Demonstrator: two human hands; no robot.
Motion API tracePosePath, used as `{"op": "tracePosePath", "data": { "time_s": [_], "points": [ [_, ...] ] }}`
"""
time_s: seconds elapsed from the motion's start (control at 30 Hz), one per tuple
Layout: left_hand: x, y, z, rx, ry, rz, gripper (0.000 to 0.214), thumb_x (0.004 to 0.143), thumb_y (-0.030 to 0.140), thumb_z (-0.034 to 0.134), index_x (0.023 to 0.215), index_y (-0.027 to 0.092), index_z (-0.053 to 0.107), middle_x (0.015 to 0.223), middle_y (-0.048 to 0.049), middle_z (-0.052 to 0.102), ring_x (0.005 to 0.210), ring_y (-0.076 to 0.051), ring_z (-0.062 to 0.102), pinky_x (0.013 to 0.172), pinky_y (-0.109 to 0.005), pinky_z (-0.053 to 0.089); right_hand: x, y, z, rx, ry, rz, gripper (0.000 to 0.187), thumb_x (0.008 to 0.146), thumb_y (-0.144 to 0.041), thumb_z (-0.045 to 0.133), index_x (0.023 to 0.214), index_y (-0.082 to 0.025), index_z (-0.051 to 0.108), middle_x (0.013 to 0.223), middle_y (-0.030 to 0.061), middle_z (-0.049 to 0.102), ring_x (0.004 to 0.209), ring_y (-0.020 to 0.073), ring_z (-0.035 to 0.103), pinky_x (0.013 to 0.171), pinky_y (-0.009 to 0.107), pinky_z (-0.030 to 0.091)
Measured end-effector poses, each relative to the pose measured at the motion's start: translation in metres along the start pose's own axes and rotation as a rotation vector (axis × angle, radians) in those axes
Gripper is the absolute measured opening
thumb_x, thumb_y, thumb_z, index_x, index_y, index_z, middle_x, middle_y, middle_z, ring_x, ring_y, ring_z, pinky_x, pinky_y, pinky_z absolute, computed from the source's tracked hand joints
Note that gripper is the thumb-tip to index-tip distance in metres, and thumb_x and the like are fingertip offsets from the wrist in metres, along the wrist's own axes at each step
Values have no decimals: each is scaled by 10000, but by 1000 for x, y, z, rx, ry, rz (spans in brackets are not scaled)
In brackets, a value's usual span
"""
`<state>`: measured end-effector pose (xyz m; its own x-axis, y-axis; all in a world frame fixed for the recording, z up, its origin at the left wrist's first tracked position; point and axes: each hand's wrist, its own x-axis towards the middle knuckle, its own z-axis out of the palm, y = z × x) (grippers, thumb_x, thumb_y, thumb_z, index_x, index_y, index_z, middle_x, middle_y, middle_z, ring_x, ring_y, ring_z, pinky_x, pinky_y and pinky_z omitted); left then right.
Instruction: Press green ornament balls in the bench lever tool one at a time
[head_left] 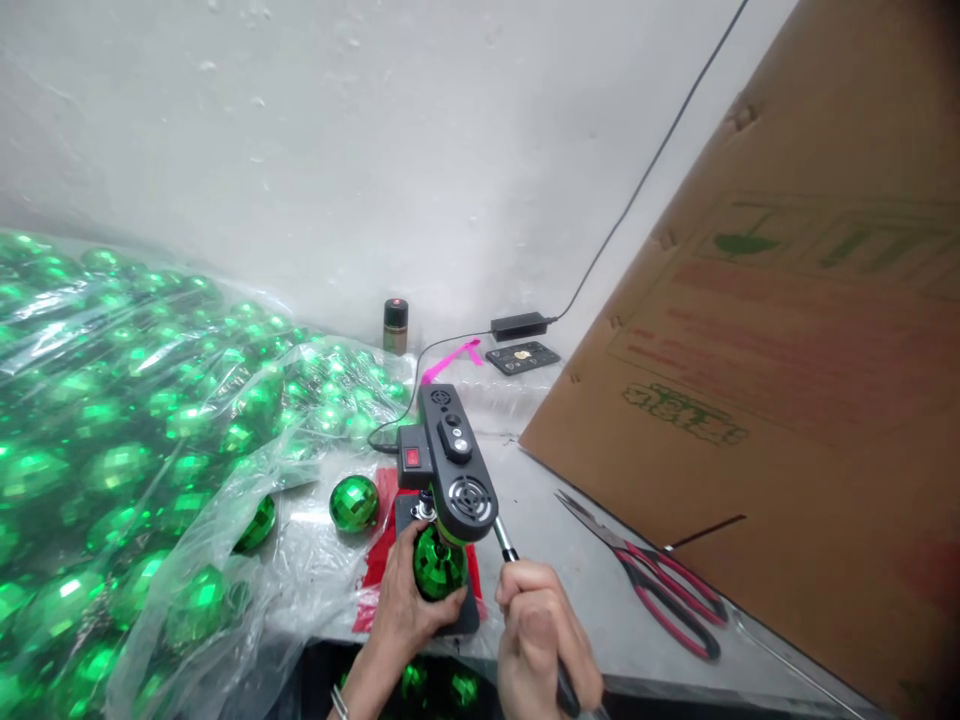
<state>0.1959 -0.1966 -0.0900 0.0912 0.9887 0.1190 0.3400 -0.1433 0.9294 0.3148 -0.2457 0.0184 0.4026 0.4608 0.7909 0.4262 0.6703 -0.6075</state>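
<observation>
Grey bench [540, 500] — scissors [625, 552], red sheet [371, 588], clear plastic bag [289, 455].

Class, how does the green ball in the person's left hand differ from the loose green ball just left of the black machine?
The held ball is gripped by the left hand; the loose ball is untouched. The held ball sits at the near end of the black machine, partly covered by fingers; the loose ball lies beside it, uncovered. Both are shiny, green and faceted.
</observation>
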Motion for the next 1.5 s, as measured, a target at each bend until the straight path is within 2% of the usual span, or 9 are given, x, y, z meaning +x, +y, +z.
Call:
{"op": "tracePosePath", "data": {
  "time_s": [0.17, 0.43, 0.7, 0.9, 1.0, 1.1, 1.23, 1.33, 1.5],
  "points": [
    [-1, -4, 0, 11, -8, 21, 808, 676, 353, 859, 1422, 155, 621, 1383, -204, 762, 1311, -426, 730, 1152, -640, 583, -4, -3, 1, -82, -24, -10, 391, 1133, -181, 449, 749, -220, 511, 750, -23, 584, 615, 105, 548, 568, 259, 400],
    [-3, -7, 1, 64, -13, 17, 811, 684, 354, 855, 1440, 163, 632, 1372, -186, 764, 1295, -414, 742, 1133, -603, 610, -25, 15, 5, -105, 44, -97, 421, 1148, -199, 412, 743, -221, 525, 759, -24, 594, 642, 120, 563, 730, 307, 497],
    [-1, -13, 1, 27, 0, 44, 859, 672, 281, 884, 1464, 166, 570, 1424, -204, 734, 1334, -424, 725, 1157, -644, 588, 42, -32, 13, -10, 28, 111, 394, 1111, -155, 525, 721, -210, 539, 652, -25, 527, 569, 117, 535, 532, 273, 357],
    [-69, -61, -11, 81, 103, 401, 833, 782, 223, 934, 1488, 298, 498, 1556, -207, 655, 1462, -409, 656, 1157, -603, 598, 52, -39, 12, -18, 22, 48, 413, 1109, -155, 541, 699, -206, 526, 626, -32, 517, 582, 114, 551, 561, 266, 390],
    [-95, -71, -32, 140, 159, 458, 633, 861, 322, 910, 1398, 341, 576, 1543, -189, 669, 1441, -409, 670, 1157, -609, 583, 41, -30, 8, -18, 2, 17, 401, 1091, -131, 555, 698, -204, 529, 638, -20, 531, 579, 119, 542, 546, 275, 366],
    [-71, -55, -66, 198, 116, 371, 499, 954, 545, 766, 1377, 305, 652, 1574, -205, 648, 1467, -426, 639, 1153, -590, 582, 32, -23, 7, -12, 15, 8, 406, 1089, -110, 542, 697, -210, 510, 626, -18, 505, 622, 135, 566, 560, 276, 365],
    [12, -14, -101, 221, 374, -155, 583, 1063, 642, 438, 1406, 210, 626, 1476, -230, 701, 1422, -418, 655, 1206, -629, 497, 29, -21, 7, -2, 4, 17, 390, 1087, -117, 547, 713, -215, 499, 637, -20, 499, 628, 131, 558, 560, 273, 362],
    [55, 7, -104, 295, 251, -256, 615, 990, 672, 556, 1387, 206, 620, 1425, -240, 733, 1358, -431, 693, 1146, -565, 523, 28, -21, 4, -9, -28, 40, 373, 1091, -115, 541, 732, -214, 508, 665, -16, 525, 630, 122, 548, 554, 269, 353],
    [69, 18, -92, 265, 105, -258, 651, 889, 600, 719, 1393, 213, 580, 1382, -204, 759, 1288, -408, 727, 1061, -486, 543, 35, -27, 3, -8, -34, 61, 370, 1102, -106, 512, 747, -212, 525, 680, -17, 520, 628, 115, 546, 563, 268, 373]
  ]
}}
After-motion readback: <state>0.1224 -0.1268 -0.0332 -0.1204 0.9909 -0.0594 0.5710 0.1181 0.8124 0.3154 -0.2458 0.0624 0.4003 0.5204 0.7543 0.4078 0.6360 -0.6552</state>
